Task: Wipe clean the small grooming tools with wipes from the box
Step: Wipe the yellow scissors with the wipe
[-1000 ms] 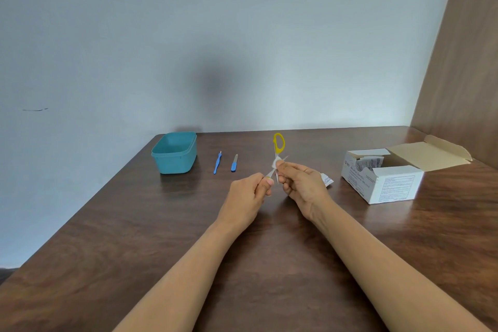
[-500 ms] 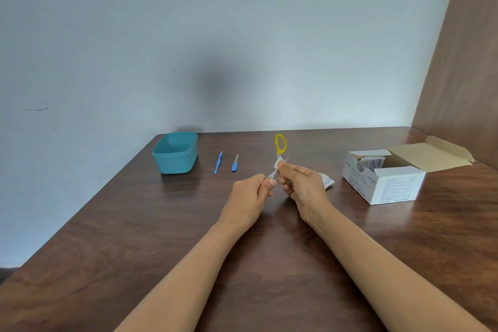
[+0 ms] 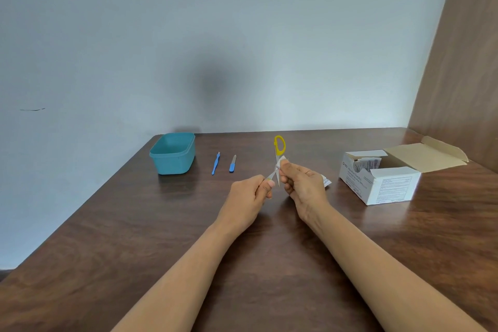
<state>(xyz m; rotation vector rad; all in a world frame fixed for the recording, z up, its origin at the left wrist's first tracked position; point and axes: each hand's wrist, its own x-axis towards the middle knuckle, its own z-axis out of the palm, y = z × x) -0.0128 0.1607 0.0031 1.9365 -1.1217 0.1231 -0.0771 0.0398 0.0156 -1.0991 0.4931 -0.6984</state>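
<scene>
Middle of the frame: the left hand [image 3: 246, 198] grips with curled fingers the lower end of the small yellow scissors [image 3: 279, 146], which are spread apart. The right hand [image 3: 303, 183] pinches a white wipe [image 3: 283, 160] against the scissors. The opened wipe box [image 3: 382, 186] stands at the right.

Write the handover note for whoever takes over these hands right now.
Left hand: grips one handle of the open scissors.
Right hand: pinches a wipe on a blade near the pivot.
On the table: blue-handled pick and nail file beside the teal tub; wipe box open at right.
Done: scissors wipe under way.
Left: finish them, then the two blue tools, if unwiped.
</scene>
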